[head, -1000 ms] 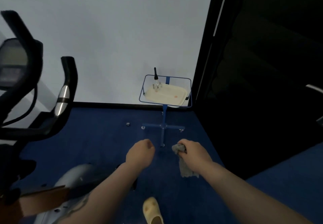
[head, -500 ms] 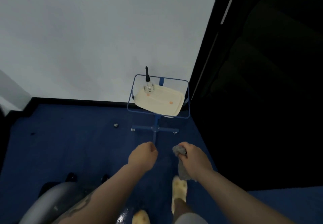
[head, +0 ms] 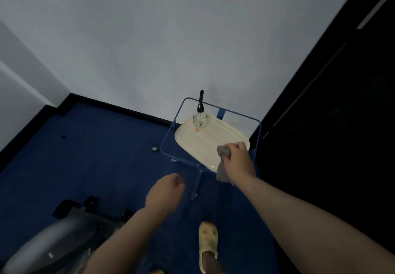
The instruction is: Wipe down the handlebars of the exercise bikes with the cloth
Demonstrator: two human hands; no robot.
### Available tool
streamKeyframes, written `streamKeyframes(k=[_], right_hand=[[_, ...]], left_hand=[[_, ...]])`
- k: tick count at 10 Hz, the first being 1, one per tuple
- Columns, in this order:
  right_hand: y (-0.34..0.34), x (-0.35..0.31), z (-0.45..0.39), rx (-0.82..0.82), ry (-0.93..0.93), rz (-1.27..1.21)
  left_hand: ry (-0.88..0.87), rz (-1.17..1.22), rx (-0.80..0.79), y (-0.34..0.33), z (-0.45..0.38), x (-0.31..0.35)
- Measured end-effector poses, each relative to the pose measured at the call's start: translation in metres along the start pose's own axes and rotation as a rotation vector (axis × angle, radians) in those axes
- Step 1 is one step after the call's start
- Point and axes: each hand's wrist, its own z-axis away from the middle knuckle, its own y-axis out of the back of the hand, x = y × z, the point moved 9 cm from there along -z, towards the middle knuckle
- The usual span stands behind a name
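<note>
We stand in a dim corner where a pale wall [head: 171, 38] meets a dark blue carpet [head: 96, 156], a black skirting running along the join and a black panel [head: 342, 124] closing off the right side. Near the wall a blue wire-frame stand [head: 171, 137] carries a cream tray [head: 205, 143], and on the tray's far end sits a small clear bottle [head: 200, 120] with a tall black top. Our right hand [head: 237, 160] reaches out over the near edge of the tray, its fingers curled tight round the grey cloth [head: 222, 167]; a bunched end pokes out above the knuckles and the rest hangs down below the hand. We cannot tell whether the cloth touches the tray. Our left hand [head: 165, 190] hovers lower, over the carpet, well apart from the right, fingers folded into a loose fist with nothing in it. At the lower left we see a blurred grey part of an exercise bike [head: 42, 243] with black feet resting on the carpet. A foot in a cream slipper [head: 208, 243] stands on the carpet between our forearms. A small round object [head: 155, 149] lies on the carpet beside the stand.
</note>
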Motion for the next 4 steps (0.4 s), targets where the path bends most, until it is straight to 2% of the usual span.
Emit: streamKeyframes(k=[1, 2, 3, 4], right_hand=[[-0.006, 0.006, -0.044, -0.077, -0.055, 0.017], [-0.025, 0.03, -0.052, -0.207, -0.136, 0.118], [-0.046, 0.051, -0.028, -0.314, -0.182, 0.177], [-0.059, 0.056, 0.005, -0.346, -0.166, 0.222]], left_hand=[[-0.002, 0.029, 0.029, 0.006, -0.017, 0.013], [-0.002, 0.035, 0.033, 0.006, -0.025, 0.015], [0.024, 0.03, 0.017, 0.006, -0.023, 0.01], [0.023, 0.032, 0.0, 0.003, -0.018, 0.011]])
